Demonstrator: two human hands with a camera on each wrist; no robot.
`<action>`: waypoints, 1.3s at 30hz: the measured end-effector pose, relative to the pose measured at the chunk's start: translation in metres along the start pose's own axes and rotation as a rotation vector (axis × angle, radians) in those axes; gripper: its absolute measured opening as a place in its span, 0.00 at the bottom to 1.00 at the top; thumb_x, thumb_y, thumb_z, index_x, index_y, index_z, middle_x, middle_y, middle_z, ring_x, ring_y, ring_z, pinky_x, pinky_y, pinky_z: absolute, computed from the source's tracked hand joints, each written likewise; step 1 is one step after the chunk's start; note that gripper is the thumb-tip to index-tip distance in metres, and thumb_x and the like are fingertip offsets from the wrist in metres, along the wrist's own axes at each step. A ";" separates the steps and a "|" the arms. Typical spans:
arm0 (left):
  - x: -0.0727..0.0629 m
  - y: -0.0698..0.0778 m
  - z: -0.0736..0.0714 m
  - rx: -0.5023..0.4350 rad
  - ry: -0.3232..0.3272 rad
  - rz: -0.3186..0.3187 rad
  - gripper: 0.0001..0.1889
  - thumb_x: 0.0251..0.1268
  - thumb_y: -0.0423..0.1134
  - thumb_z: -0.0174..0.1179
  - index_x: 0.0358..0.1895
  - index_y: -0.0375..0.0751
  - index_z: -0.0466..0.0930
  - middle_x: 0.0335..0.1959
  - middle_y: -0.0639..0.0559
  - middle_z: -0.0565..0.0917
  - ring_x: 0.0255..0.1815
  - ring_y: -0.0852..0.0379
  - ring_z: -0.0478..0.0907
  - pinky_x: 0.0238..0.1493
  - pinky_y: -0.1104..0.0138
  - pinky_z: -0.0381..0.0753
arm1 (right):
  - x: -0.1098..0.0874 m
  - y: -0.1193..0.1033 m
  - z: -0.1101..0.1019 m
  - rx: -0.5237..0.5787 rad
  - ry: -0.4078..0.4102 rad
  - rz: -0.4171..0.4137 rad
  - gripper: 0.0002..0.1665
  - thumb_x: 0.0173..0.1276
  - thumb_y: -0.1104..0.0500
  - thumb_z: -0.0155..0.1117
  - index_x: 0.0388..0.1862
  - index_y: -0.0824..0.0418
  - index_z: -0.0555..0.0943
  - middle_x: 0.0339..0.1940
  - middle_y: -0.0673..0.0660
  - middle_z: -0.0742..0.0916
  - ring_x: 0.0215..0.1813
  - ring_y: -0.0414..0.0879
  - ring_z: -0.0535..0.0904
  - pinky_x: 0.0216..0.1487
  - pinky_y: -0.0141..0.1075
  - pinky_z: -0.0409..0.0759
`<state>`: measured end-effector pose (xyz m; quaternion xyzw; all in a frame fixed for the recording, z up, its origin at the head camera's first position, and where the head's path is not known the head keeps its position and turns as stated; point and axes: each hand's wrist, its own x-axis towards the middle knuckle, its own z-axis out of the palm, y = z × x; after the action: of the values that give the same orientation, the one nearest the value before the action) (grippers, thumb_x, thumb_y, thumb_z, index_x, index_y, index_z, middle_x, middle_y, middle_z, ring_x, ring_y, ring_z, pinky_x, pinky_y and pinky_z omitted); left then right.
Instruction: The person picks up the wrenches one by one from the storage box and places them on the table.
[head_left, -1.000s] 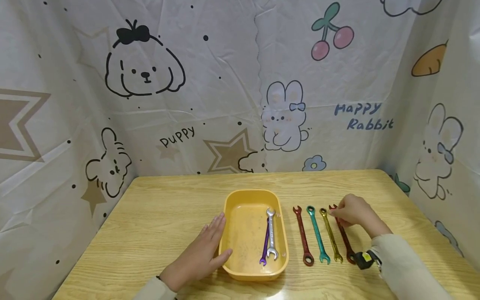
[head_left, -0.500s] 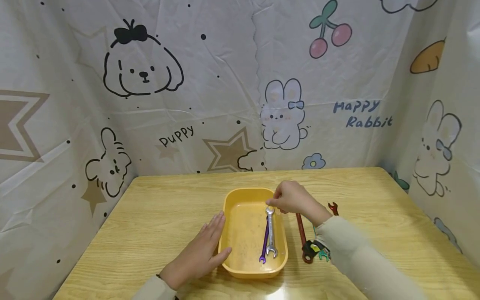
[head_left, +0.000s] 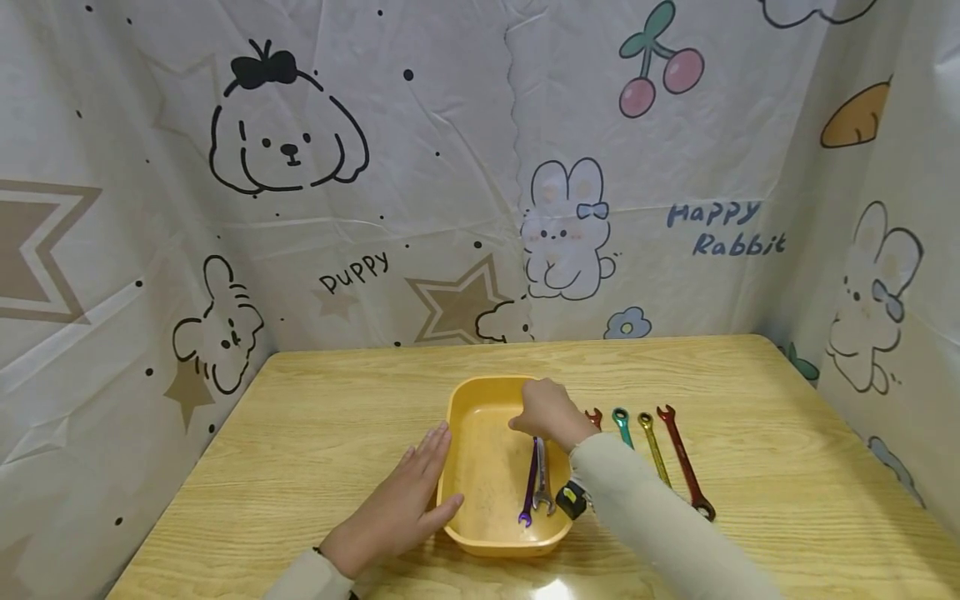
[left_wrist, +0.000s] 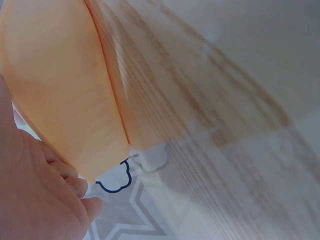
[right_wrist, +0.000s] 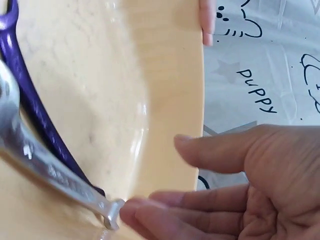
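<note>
My left hand point(head_left: 401, 504) rests with straight fingers against the left side of a yellow plastic tray point(head_left: 468, 550); the left wrist view shows its fingertips along the tray's outer wall point(left_wrist: 65, 95). My right hand point(head_left: 551, 412) is inside the tray's far right corner. In the right wrist view, its thumb stands apart from the fingers, and the fingertips point(right_wrist: 145, 212) are right at the end of a silver open-ended wrench point(right_wrist: 55, 175). A purple wrench point(right_wrist: 35, 110) lies alongside the silver one on the tray floor. From the head view, my right hand hides the silver wrench's far end.
Right of the tray, a red wrench point(head_left: 594, 417), a teal wrench point(head_left: 622, 425), a gold wrench point(head_left: 655, 446) and a dark red wrench point(head_left: 686, 462) lie in a row, partly behind my right sleeve point(head_left: 645, 500). A printed curtain point(head_left: 450, 167) encloses the wooden table point(head_left: 337, 400).
My right hand has moved left from the dark red wrench to the tray and down over the silver wrench's far end. The left hand has stayed at the tray's side.
</note>
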<state>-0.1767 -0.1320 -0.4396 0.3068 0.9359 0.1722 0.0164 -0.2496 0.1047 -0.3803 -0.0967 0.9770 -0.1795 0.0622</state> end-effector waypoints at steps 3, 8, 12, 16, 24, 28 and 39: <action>0.000 0.000 0.000 -0.001 -0.001 -0.003 0.42 0.73 0.58 0.44 0.76 0.35 0.39 0.78 0.44 0.40 0.78 0.46 0.40 0.73 0.47 0.47 | 0.000 -0.001 0.004 -0.003 -0.022 0.018 0.25 0.60 0.55 0.71 0.14 0.58 0.65 0.13 0.49 0.64 0.19 0.42 0.60 0.25 0.34 0.63; 0.000 -0.001 0.000 -0.004 0.003 -0.006 0.42 0.73 0.58 0.45 0.77 0.35 0.40 0.78 0.44 0.41 0.78 0.47 0.40 0.73 0.47 0.47 | 0.000 -0.001 0.009 -0.006 -0.031 0.031 0.30 0.60 0.56 0.71 0.10 0.56 0.61 0.11 0.48 0.60 0.18 0.41 0.56 0.25 0.34 0.61; 0.000 -0.001 0.001 -0.005 0.005 -0.004 0.42 0.73 0.58 0.45 0.77 0.35 0.39 0.78 0.44 0.41 0.78 0.48 0.40 0.73 0.48 0.47 | 0.001 0.000 0.014 0.016 -0.050 0.060 0.30 0.60 0.57 0.70 0.09 0.56 0.61 0.10 0.48 0.59 0.17 0.41 0.55 0.25 0.34 0.60; 0.000 -0.001 0.002 -0.009 0.009 0.002 0.42 0.73 0.58 0.45 0.77 0.35 0.39 0.78 0.44 0.41 0.78 0.46 0.41 0.73 0.47 0.48 | 0.003 0.001 0.020 0.034 -0.090 0.122 0.19 0.61 0.62 0.67 0.15 0.61 0.69 0.13 0.52 0.69 0.17 0.43 0.64 0.20 0.32 0.67; 0.000 -0.002 0.002 -0.005 0.019 0.000 0.42 0.72 0.58 0.45 0.77 0.35 0.40 0.78 0.43 0.41 0.78 0.49 0.39 0.73 0.47 0.47 | 0.002 -0.003 0.032 -0.062 -0.029 0.120 0.10 0.49 0.76 0.61 0.18 0.65 0.72 0.19 0.58 0.74 0.21 0.47 0.65 0.15 0.32 0.60; 0.000 -0.002 0.002 -0.005 0.022 0.001 0.42 0.72 0.58 0.46 0.77 0.35 0.40 0.78 0.43 0.42 0.78 0.50 0.39 0.73 0.48 0.47 | 0.002 -0.005 0.038 -0.090 0.030 0.095 0.16 0.54 0.74 0.61 0.14 0.61 0.68 0.17 0.55 0.72 0.22 0.46 0.65 0.18 0.33 0.62; 0.000 -0.002 0.002 0.008 0.032 -0.001 0.42 0.72 0.57 0.46 0.77 0.35 0.39 0.78 0.44 0.42 0.78 0.50 0.39 0.73 0.48 0.48 | 0.003 -0.005 0.042 -0.069 0.065 0.078 0.15 0.59 0.66 0.64 0.16 0.60 0.72 0.19 0.55 0.76 0.23 0.46 0.69 0.26 0.38 0.72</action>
<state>-0.1774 -0.1331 -0.4424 0.3035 0.9370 0.1732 0.0002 -0.2453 0.0846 -0.4180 -0.0549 0.9871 -0.1462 0.0342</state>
